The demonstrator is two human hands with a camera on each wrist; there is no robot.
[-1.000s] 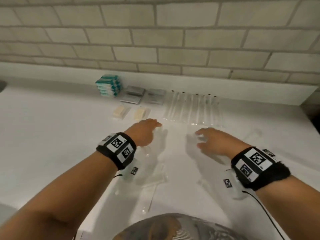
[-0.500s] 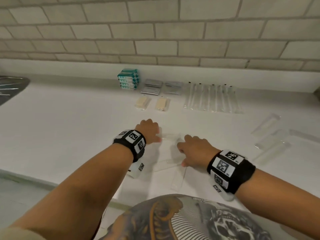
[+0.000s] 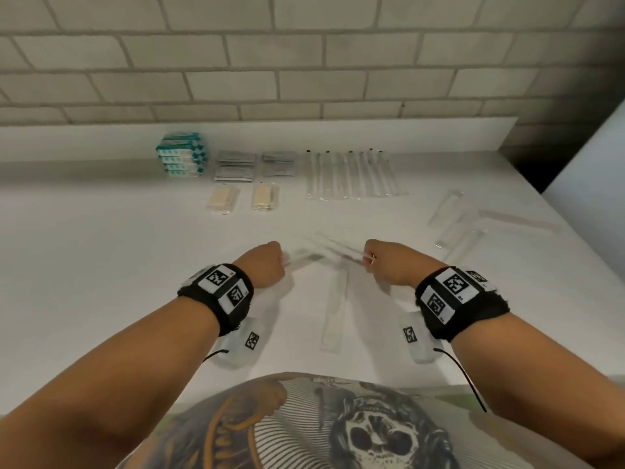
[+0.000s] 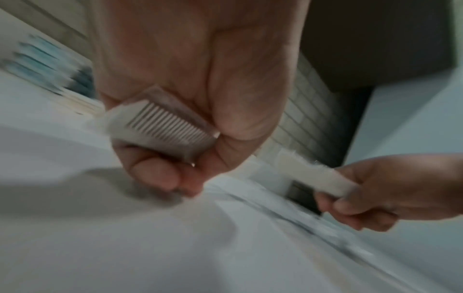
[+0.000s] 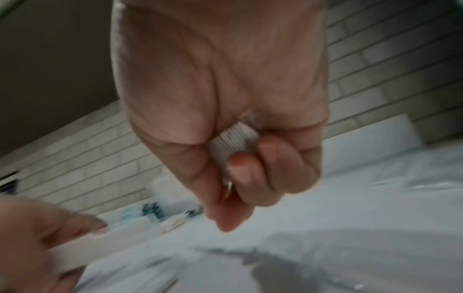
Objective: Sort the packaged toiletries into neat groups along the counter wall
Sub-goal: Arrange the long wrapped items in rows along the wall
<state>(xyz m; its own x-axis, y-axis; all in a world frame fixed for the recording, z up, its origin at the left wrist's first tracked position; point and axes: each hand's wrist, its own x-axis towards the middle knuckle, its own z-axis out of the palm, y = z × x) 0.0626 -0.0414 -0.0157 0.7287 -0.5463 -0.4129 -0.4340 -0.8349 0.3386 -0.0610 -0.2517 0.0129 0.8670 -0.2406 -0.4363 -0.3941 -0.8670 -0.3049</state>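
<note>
Combs in clear sleeves: we hold one per hand. Left hand [image 3: 265, 267] fingers curled round wrapped comb [image 4: 160, 126]; right hand [image 3: 389, 262] likewise round second comb [image 5: 233, 141]. Both lifted above counter [image 3: 101, 248], long axes crossing between fists. Sorted rows along wall lie ahead; toothbrush row [image 3: 351, 172] nearer right hand. Loose sleeves [image 3: 456, 225] far right.

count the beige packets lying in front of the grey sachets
2. Left beige packet lies in front of the left grey sachet stack; right beige packet lies beside it, in front of the right grey sachet stack. None looks hidden.
</note>
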